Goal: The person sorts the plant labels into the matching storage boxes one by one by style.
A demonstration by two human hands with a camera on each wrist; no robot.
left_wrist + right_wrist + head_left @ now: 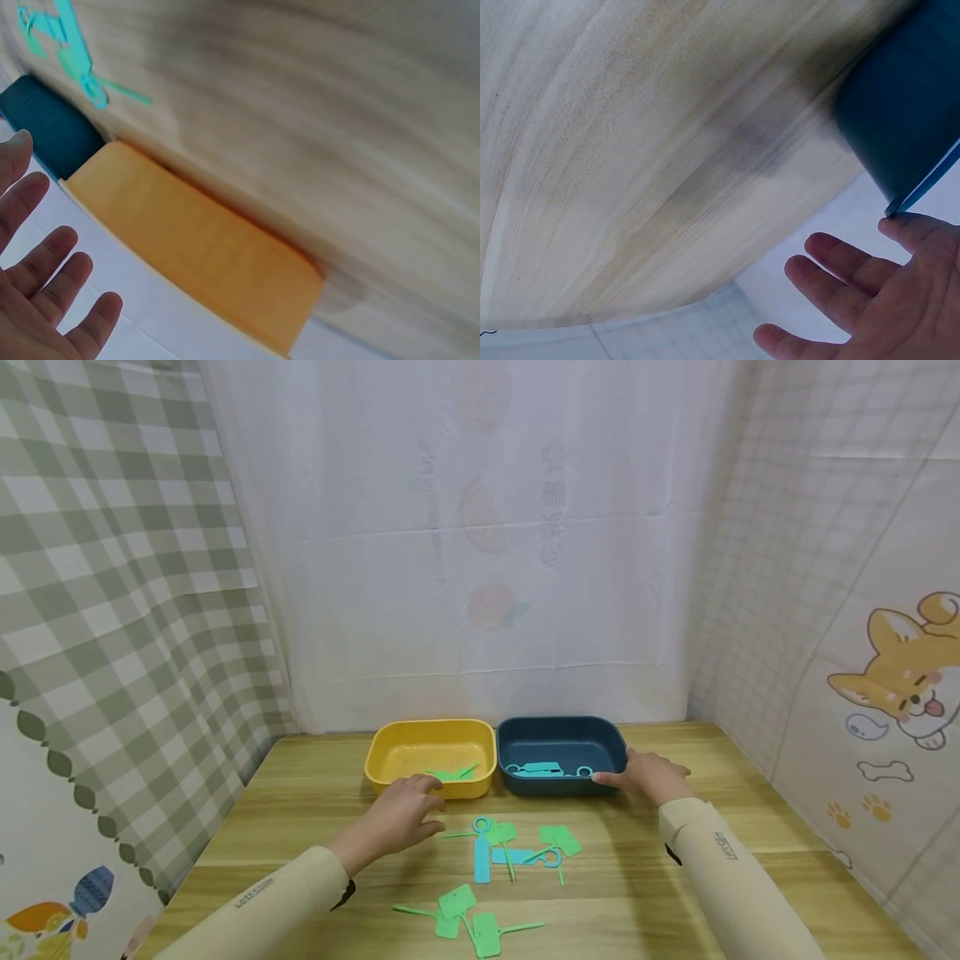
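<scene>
Sleeves (255,902) slant up from the bottom edge, and it's the left hand (401,818), fingers loose and empty, nearer a blue tag (482,858) just rightward at lower centre, long axis up-frame, as the right hand (648,774), fingers spread, touches the navy bin (547,787).

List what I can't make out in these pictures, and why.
Head view: the exact number of green tags in the yellow bin, since they overlap.
Head view: the sleeve lettering, too small to read for certain.
Left wrist view: the inside of the yellow bin, hidden by its outer side.
Right wrist view: the rest of the dark blue bin, cut off by the right edge.
</scene>
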